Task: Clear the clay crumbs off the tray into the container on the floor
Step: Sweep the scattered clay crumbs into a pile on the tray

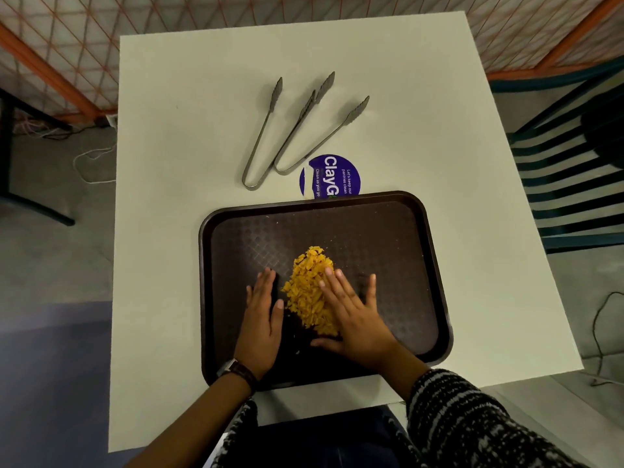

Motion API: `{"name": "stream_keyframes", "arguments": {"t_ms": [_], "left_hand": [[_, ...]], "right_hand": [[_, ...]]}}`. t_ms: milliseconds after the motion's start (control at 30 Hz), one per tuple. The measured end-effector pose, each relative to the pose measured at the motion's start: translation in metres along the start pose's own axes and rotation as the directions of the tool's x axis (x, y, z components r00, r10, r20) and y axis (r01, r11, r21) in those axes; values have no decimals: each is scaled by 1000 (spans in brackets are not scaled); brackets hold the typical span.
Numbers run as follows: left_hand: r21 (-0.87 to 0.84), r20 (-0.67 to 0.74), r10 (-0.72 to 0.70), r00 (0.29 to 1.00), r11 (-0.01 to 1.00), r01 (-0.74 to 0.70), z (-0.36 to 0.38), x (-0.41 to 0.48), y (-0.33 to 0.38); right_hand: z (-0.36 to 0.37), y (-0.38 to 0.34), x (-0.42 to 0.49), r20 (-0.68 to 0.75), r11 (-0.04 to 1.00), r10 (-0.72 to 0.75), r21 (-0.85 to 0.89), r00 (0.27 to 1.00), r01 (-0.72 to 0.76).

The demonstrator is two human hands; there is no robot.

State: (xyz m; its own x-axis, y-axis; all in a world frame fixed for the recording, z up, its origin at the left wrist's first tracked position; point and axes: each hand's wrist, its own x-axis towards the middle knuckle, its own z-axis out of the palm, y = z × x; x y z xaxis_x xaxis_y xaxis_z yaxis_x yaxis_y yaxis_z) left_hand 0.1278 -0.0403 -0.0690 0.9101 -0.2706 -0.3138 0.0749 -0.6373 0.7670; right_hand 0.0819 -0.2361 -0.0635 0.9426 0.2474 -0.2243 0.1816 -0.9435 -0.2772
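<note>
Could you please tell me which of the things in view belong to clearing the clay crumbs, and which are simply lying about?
Part of the job:
- orange clay crumbs, heaped together
- dark tray under them
- left hand and right hand, flat on the tray either side of the heap

Lying about:
- two metal tongs beyond the tray
- round blue sticker on the table

The floor container is not in view.

Even overhead light, soft focus, wide-angle bend

The white table (388, 136) takes bright, flat light with no glare, while the floor at 9 o'clock sits dim. Thin shadows hug the 2 tongs (270, 130). The dark tray (371, 231) shows a faint sheen. Table edges bow outward toward 3 and 9 o'clock; detail is slightly soft throughout.
</note>
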Motion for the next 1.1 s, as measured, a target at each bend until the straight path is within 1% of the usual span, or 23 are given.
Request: {"name": "stream_keyframes", "arguments": {"t_ms": [100, 267, 433, 500, 567, 633, 700, 767, 833, 900, 967, 1033, 1100], "left_hand": [[-8, -15, -4, 1000, 1000, 4, 2, 2, 2], [-18, -10, 26, 1000, 1000, -26, 5, 2, 8], [2, 3, 27, 1000, 1000, -27, 5, 4, 9], [7, 14, 25, 1000, 1000, -25, 6, 6, 10], [13, 15, 32, 999, 999, -33, 7, 9, 13], [22, 11, 58, 998, 998, -58, 7, 18, 20], [21, 19, 72, 997, 997, -72, 7, 31, 31], [38, 36, 90, 995, 995, -92, 7, 44, 41], [58, 83, 94, 992, 993, -99, 11, 56, 46], [75, 149, 124, 981, 988, -137, 14, 64, 44], [109, 206, 184, 961, 972, -209, 17, 66, 39], [153, 221, 258, 941, 943, -295, 20, 67, 36], [181, 231, 303, 924, 920, -347, 23, 66, 36]], "right_hand": [[-1, 14, -18, 43, 999, -35, 18, 998, 35], [-2, 27, -21, 83, 999, 38, 33, 996, -41], [-4, 19, 2, 25, 997, 57, 56, 998, -58], [-6, 18, 4, -6, 989, 78, 129, 997, -77], [-6, 13, 0, -56, 964, 137, 236, 989, -120], [-3, 3, -8, -120, 899, 287, 375, 950, -224], [1, -12, -12, -135, 772, 476, 537, 869, -339], [4, -31, -11, -113, 648, 586, 659, 802, -381], [7, -49, -10, -92, 567, 635, 730, 767, -382], [9, -66, -10, -68, 512, 663, 768, 746, -385], [13, -80, -13, -47, 481, 679, 781, 732, -397], [17, -86, -14, -20, 456, 696, 785, 718, -420], [21, -86, -11, -12, 447, 701, 786, 713, -426]]}}
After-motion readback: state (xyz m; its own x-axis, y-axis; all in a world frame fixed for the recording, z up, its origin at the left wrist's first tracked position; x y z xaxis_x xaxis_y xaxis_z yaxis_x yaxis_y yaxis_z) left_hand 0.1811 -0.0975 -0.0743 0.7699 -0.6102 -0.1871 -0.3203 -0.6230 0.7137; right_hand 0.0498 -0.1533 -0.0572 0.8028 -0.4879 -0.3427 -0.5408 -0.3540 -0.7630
